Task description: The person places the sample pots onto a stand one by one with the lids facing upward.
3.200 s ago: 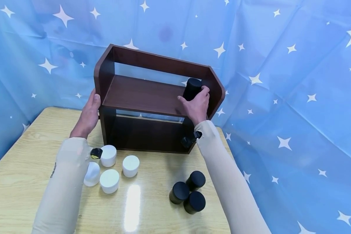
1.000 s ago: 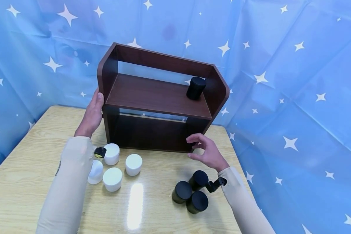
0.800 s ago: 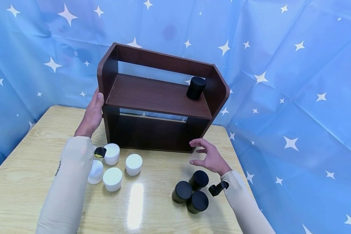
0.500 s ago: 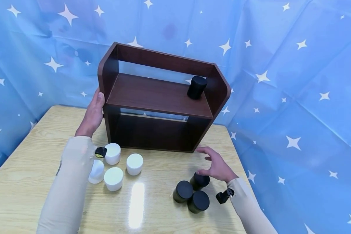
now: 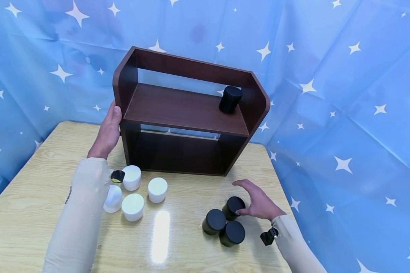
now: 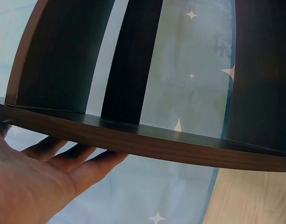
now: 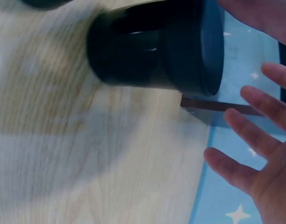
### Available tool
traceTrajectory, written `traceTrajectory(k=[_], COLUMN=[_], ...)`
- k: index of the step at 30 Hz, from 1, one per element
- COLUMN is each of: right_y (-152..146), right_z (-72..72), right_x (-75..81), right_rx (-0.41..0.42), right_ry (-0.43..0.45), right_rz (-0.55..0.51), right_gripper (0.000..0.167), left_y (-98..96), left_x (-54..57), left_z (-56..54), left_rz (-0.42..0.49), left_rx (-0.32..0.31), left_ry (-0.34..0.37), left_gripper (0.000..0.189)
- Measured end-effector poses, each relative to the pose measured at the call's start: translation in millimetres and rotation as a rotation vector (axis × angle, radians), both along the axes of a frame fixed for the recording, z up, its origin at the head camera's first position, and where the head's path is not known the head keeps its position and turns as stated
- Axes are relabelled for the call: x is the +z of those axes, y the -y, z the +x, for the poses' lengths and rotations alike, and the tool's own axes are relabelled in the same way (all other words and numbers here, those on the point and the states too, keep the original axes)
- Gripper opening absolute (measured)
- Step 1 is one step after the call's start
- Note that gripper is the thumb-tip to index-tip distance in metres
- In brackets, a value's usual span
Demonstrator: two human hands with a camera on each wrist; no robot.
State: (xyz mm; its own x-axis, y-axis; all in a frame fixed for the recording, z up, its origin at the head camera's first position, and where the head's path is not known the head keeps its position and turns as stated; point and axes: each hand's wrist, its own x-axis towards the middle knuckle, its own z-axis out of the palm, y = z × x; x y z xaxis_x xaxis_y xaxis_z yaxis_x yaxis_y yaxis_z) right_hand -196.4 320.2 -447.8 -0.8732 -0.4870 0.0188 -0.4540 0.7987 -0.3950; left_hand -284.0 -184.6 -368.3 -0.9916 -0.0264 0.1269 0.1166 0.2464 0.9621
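In the head view my left hand [image 5: 106, 131] rests against the outer left side of a dark brown two-tier shelf [image 5: 188, 108]. Its fairly straight fingers [image 6: 98, 172] touch the side panel in the left wrist view. My right hand [image 5: 259, 203] is spread around the rear of several black lidded jars, gripping nothing. That rear jar [image 5: 233, 206] stands upright, and the thumb overlaps its lid's edge; contact cannot be told. Two more black jars, one left [image 5: 214, 221] and one in front [image 5: 233, 233], stand close by. Another black jar [image 5: 230, 100] stands on the upper tier at right.
Several white jars [image 5: 133, 206] stand on the wooden table [image 5: 177, 242] at front left, one [image 5: 112, 199] partly behind the left sleeve. The shelf stands at the table's back, before a blue star-patterned curtain [image 5: 328, 125].
My right hand let go of the black jar on the upper tier, then came down and forward to the rear jar on the table. The left hand stayed at the shelf's side.
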Motion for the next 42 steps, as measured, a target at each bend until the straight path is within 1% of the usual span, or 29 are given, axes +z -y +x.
traceTrajectory(k=[3,6,10,13,18,22,25,30,33,37,42], right_y=[-2,-6,-11,-14,-18,-19,-18,-18,-18,-19,-18], right_z=[3.1,6.9,10.4,11.3,11.5,12.3,13.1,13.3,12.9,13.1,15.3], right_x=[-3.1,-9.2,-21.8,-32.4,-47.2,-55.8,-60.9,-69.0,-73.0,-76.6,-76.4], right_rx=[0.011,0.004,-0.014,-0.007,0.000,-0.036,-0.064,-0.103,-0.122,-0.123,-0.125], right_ry=[-0.006,0.002,0.021,0.016,0.005,0.046,0.088,0.139,0.145,0.135,0.144], right_rz=[0.006,-0.001,-0.008,-0.030,-0.108,-0.180,-0.239,-0.332,-0.352,-0.362,-0.379], right_gripper=[0.092,0.092,0.090,0.089,0.087,0.086,0.085,0.082,0.080,0.077,0.071], left_y=[0.2,0.0,-0.9,-1.3,-1.2,-1.2,-0.7,0.5,1.3,1.7,1.2], left_x=[-0.3,0.0,0.6,1.1,1.2,1.3,1.5,2.1,1.8,0.8,0.3], left_z=[-0.3,-0.2,-0.5,-0.6,0.4,0.2,-0.5,-2.7,-3.4,-3.4,-2.7], left_rz=[0.001,-0.003,-0.003,0.002,-0.003,-0.001,-0.013,-0.044,-0.049,-0.046,-0.049], left_rx=[0.002,0.005,0.001,-0.004,-0.005,-0.009,-0.005,-0.004,-0.004,-0.002,0.002], left_ry=[0.002,0.009,0.014,0.012,0.012,0.015,0.019,0.001,0.001,0.007,0.005], left_gripper=[0.059,0.060,0.060,0.060,0.060,0.060,0.061,0.061,0.062,0.062,0.061])
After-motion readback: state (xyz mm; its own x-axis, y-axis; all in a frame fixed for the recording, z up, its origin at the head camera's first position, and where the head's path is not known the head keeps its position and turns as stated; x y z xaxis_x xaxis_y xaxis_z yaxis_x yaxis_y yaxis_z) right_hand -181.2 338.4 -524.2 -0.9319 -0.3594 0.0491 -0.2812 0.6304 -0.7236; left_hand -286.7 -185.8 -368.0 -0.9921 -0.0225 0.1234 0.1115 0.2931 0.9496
